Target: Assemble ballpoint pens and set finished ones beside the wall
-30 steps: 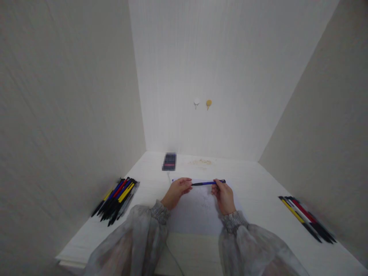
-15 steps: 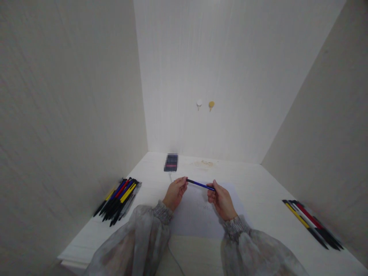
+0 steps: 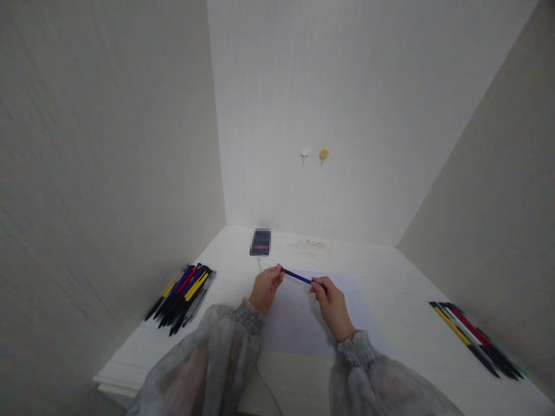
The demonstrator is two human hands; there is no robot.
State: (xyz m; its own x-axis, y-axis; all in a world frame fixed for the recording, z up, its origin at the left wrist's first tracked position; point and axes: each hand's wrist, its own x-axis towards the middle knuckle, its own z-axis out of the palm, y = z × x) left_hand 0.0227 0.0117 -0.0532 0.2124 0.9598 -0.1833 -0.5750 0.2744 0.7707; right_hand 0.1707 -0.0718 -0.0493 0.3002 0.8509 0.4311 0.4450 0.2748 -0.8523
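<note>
Both my hands hold one blue pen (image 3: 298, 277) above a white sheet of paper (image 3: 303, 318) in the middle of the table. My left hand (image 3: 265, 287) pinches the pen's left end. My right hand (image 3: 330, 300) is closed round its right end, which hides that tip. The pen slopes down from left to right. Grey sleeves cover both forearms.
A heap of several pens (image 3: 184, 290), black, blue, red and yellow, lies at the table's left by the wall. A smaller row of pens (image 3: 472, 338) lies at the right. A dark phone (image 3: 261, 241) with a cable rests at the back. Walls enclose three sides.
The pen was level a second ago and now tilts down to the right. My hands have drawn closer together along it, and my view has shifted slightly.
</note>
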